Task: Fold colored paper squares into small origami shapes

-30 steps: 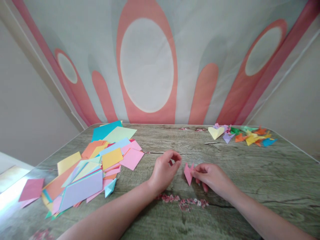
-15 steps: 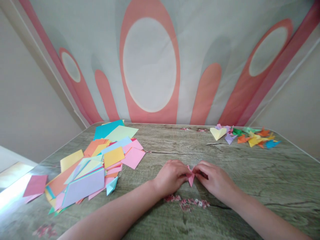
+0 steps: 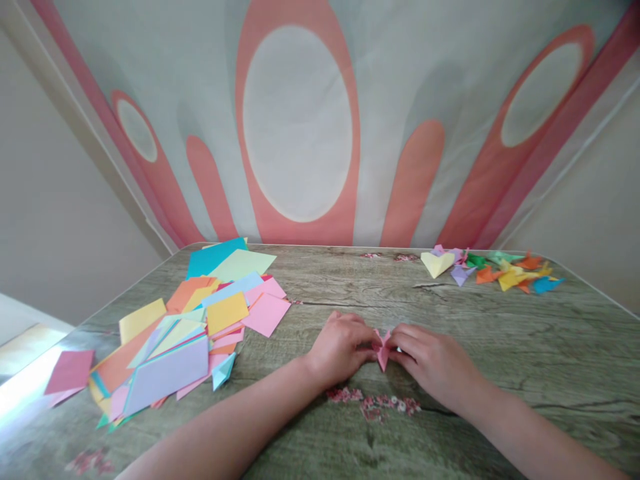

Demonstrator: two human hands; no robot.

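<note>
A small piece of folded pink paper (image 3: 383, 355) is pinched between my two hands, just above the table, with a pointed tip facing me. My left hand (image 3: 344, 348) grips its left side, fingers curled and thumb underneath. On the other side, my right hand (image 3: 429, 357) has its thumb and fingertips closed on the right edge. My fingers hide part of the folds.
Loose coloured paper sheets (image 3: 170, 373) lie heaped on the left of the wood-patterned table (image 3: 340, 287), with a folded light-blue piece (image 3: 223, 371) beside them. Several small origami figures (image 3: 511, 276) and a pale yellow paper heart (image 3: 437, 265) sit at the back right.
My right fingers have shifted slightly on the pink paper, and its top now shows two raised points. My left hand keeps nearly the same place. The view has tilted a little.
</note>
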